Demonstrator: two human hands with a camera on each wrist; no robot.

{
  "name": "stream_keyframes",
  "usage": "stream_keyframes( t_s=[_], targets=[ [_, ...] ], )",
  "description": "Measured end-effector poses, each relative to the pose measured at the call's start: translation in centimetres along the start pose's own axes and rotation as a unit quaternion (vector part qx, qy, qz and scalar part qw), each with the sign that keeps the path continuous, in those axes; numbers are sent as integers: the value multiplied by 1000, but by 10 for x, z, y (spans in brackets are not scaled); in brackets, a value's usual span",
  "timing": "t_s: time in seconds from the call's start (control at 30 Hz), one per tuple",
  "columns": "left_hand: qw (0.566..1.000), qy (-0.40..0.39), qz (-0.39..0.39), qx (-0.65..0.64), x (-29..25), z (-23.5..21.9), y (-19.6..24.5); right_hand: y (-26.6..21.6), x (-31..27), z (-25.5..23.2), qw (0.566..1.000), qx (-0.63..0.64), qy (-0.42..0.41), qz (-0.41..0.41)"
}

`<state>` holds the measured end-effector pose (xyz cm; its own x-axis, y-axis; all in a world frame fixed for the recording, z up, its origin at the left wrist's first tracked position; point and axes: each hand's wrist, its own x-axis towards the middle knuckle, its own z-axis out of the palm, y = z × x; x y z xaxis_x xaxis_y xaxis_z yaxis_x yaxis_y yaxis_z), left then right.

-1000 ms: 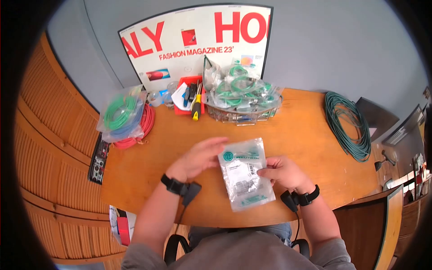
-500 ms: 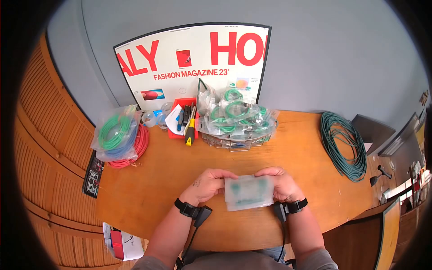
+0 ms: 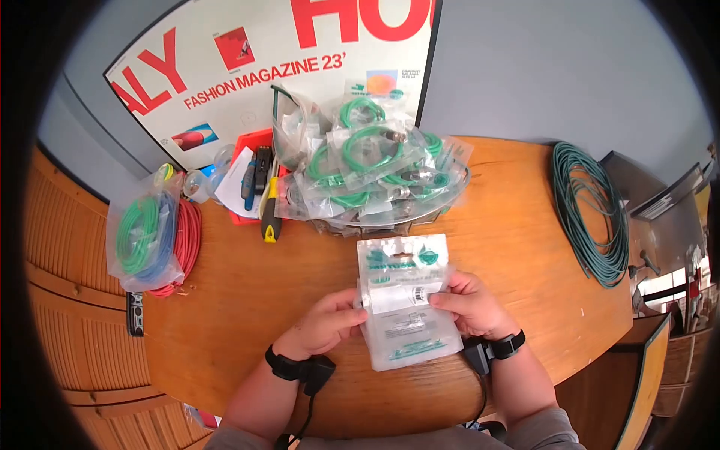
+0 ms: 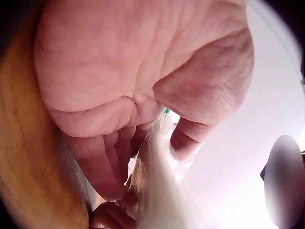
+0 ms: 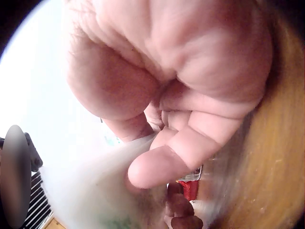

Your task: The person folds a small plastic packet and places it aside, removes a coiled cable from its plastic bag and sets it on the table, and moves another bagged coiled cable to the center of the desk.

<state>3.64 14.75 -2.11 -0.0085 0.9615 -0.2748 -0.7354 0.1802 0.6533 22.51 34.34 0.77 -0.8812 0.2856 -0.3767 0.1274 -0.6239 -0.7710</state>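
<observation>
A clear plastic packet [image 3: 409,330] with green print and a white label is held up over the near part of the wooden table. My left hand [image 3: 322,326] pinches its left edge, thumb on the front face and fingers behind. At the right edge, my right hand [image 3: 476,306] grips it the same way, thumb beside the barcode. In the left wrist view the packet [image 4: 159,176] runs out between thumb and fingers of the left hand [image 4: 143,71]. The right wrist view shows the packet [image 5: 100,186] between thumb and fingers of the right hand [image 5: 176,81].
Behind the packet, a wire basket [image 3: 390,227] is heaped with bagged green cables [image 3: 373,150]. Left of it stand a red tray [image 3: 255,142] and a yellow-black screwdriver [image 3: 271,214]. Bagged and red coils [image 3: 187,240] lie far left, a dark green cable coil [image 3: 589,217] far right.
The packet, blurred and lying flatter half a second ago, now shows its label and barcode upright. My left hand, apart from it one second ago, now holds its edge. The head view has shifted.
</observation>
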Motion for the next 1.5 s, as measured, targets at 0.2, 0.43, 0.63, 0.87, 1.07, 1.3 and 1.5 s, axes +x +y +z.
stream_keyframes(
  t_s=[0.2,0.43,0.63,0.87,1.07,1.3,1.5],
  targets=[
    [996,73,56,-1,-3,12,14,3,2,-9,1000,18,4,-14],
    [992,81,97,23,0,-3,0,7,1,-9,1000,-17,7,-21],
    [982,108,119,98,1,-3,-1,9,1,-11,998,-50,8,-28],
    [987,111,104,56,3,16,8,7,0,-6,998,-45,11,-30],
    [985,93,38,142,-2,16,15,7,-4,-8,996,-81,-22,-24],
    [983,106,42,142,-2,-2,0,10,-5,-21,983,-149,-83,-69],
    [993,17,-15,-114,1,6,3,10,-4,-22,987,-111,-80,-86]
  ],
)
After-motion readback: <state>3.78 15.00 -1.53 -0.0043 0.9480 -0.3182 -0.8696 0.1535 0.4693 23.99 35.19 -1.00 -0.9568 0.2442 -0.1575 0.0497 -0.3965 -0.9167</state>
